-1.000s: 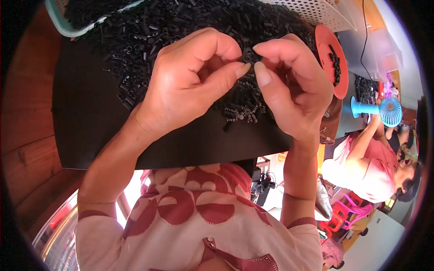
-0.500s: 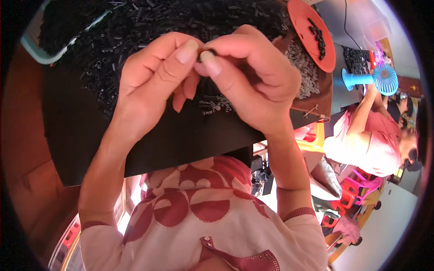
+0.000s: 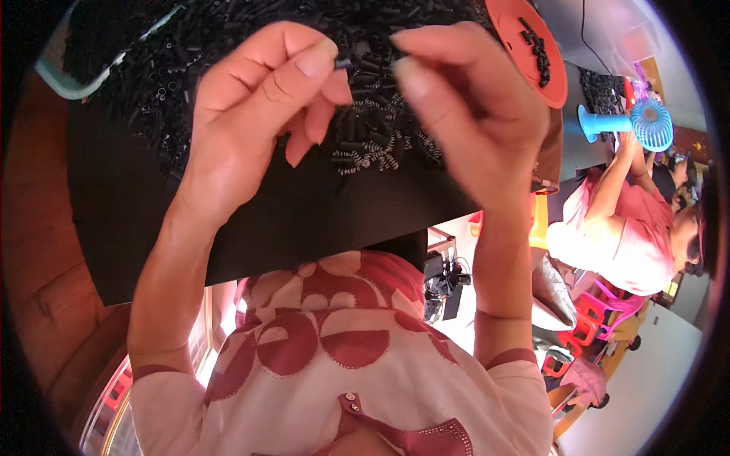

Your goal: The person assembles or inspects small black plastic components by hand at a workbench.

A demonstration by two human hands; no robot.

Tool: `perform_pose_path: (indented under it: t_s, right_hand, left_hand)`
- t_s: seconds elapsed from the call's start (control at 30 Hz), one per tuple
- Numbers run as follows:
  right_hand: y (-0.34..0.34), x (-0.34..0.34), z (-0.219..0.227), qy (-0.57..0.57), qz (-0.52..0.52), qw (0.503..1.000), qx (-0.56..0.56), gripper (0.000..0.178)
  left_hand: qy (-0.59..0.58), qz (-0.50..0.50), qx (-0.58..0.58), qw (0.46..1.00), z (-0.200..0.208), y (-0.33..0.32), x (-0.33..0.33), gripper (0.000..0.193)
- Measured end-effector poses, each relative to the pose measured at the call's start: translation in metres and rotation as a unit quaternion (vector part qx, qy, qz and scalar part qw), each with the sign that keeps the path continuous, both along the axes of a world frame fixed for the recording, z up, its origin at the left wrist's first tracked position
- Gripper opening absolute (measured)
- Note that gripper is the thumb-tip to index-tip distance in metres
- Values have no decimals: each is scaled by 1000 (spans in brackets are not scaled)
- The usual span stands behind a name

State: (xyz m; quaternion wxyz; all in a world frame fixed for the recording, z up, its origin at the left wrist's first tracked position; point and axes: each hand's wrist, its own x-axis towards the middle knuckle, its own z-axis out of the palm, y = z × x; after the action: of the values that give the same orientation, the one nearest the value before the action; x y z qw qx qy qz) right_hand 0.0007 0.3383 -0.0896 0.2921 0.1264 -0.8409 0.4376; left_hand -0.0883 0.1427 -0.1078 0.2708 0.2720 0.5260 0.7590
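My left hand (image 3: pixel 251 106) is pinched, thumb against forefinger, on a small black tube (image 3: pixel 344 64) whose end sticks out to the right. A short distance to its right is my right hand (image 3: pixel 479 106), blurred, with thumb and forefinger apart and nothing visible between them. Under and beyond both hands, short black tubes (image 3: pixel 163 95) lie in a large heap on the black tabletop (image 3: pixel 304 220). Small metal coil springs (image 3: pixel 376 156) lie in a loose cluster between my wrists, some beside black tubes.
A red-orange plate (image 3: pixel 553 83) with several black pieces stands at the far right. Beyond it is a blue fan (image 3: pixel 650 125), near another person in pink (image 3: pixel 616 243). At the far left, a pale green basket (image 3: pixel 65 85) borders the heap. The table's front edge runs before my body.
My hands have separated. The right has pulled away to the right and parted its fingertips; the left has risen slightly, and the tube in its pinch now shows. The springs are more exposed.
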Motion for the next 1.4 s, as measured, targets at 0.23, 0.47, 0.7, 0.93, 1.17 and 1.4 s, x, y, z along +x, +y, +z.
perform_pose_path:
  t_s: [0.23,0.47,0.7,0.93,1.17,1.4]
  right_hand:
    - [33,14,-12,-131,7,978,160,17]
    - [25,-10,-9,-123,-4,919,376,24]
    - [29,-15,8,-154,-39,896,414,18]
    - [19,-30,0,-129,6,915,382,7]
    - [24,-33,7,-162,48,897,408,16]
    - [17,-48,-9,-75,37,894,440,6]
  left_hand:
    - [17,47,46,998,-13,-3,-15,24]
    - [5,60,30,998,-14,-6,-17,25]
    - [-10,73,17,997,-15,-8,-20,26]
    - [-8,68,18,998,-16,-7,-20,27]
    - [-4,71,14,997,-11,-8,-17,28]
    - [7,56,25,998,-13,-7,-18,29]
